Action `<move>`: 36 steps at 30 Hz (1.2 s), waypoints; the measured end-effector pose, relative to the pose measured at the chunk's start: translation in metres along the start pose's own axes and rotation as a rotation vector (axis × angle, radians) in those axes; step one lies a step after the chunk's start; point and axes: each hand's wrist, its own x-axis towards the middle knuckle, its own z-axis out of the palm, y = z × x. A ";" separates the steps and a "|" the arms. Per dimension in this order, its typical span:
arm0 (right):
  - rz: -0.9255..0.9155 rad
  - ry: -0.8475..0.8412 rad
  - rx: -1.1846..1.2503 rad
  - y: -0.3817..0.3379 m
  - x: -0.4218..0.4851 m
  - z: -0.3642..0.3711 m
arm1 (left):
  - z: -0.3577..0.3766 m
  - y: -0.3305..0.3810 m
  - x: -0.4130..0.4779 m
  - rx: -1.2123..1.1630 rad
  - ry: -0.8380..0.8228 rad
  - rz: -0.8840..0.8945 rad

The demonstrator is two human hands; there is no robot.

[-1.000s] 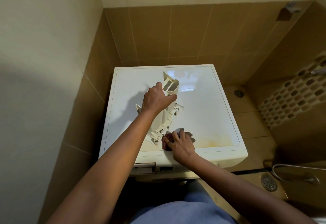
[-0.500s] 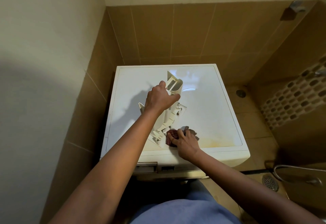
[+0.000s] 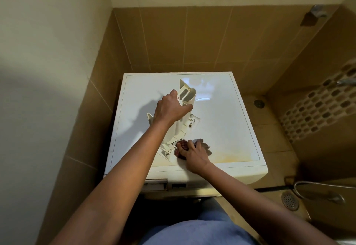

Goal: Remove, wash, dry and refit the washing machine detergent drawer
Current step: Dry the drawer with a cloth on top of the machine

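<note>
From the head view, the detergent drawer (image 3: 187, 100) stands on end, tilted, on the lid of the washing machine (image 3: 227, 125), with its lower end near the front edge. The main risk, as I judge it, is that the lower end skids on the smooth lid, since only 1 hand steadies the upper part while the other pushes at the base; a harder rub could kick the foot out and send the drawer over the edge to the tiled floor (image 3: 269, 138). The ribs and clips along its side look thin; the cloth (image 3: 180, 145) could snag there, and a tug might crack 1 of them. Damp left in those recesses would go back into the open slot (image 3: 155, 185) below.

The left hand (image 3: 170, 109) reaches forward on a nearly straight arm, fingers and thumb curled round the drawer's upper end, gripping it; the right hand (image 3: 194, 153) sits low by the drawer's foot, fingers bunched round the checked cloth, pressing it against the plastic.
</note>
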 end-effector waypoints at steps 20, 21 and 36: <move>0.057 0.068 -0.066 0.037 0.010 -0.006 | -0.001 -0.001 0.001 0.017 -0.001 0.003; 0.037 0.069 -0.061 0.034 0.012 -0.005 | -0.001 -0.001 0.001 0.015 -0.002 0.002; 0.127 0.050 -0.045 0.043 0.030 -0.013 | -0.002 -0.002 0.004 0.018 -0.018 0.012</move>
